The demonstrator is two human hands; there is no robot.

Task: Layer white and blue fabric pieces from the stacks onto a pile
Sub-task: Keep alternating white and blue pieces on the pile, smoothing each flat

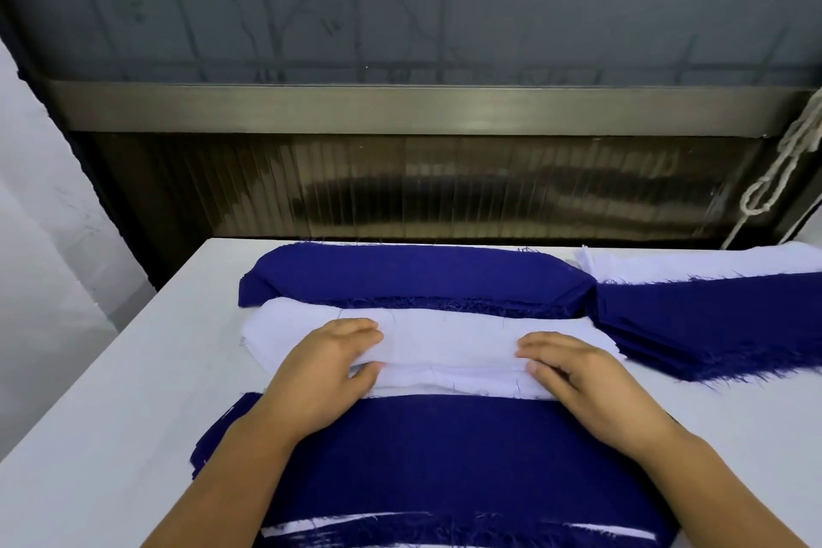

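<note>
A stack of white fabric pieces [449, 343] lies in the middle of the table, with a stack of blue pieces [413, 274] just behind it. My left hand [327, 378] pinches the top white piece near its left end, thumb under the edge and fingers on top. My right hand [578, 378] pinches the same piece near its right end. Close to me lies the layered pile [445, 463], blue on top, with white and blue edges showing at its front.
A second blue stack [711, 325] fans out at the right, with more white fabric [694, 263] behind it. The white table [102, 436] ends at a dark window frame behind. A knotted cord [778, 174] hangs at the far right.
</note>
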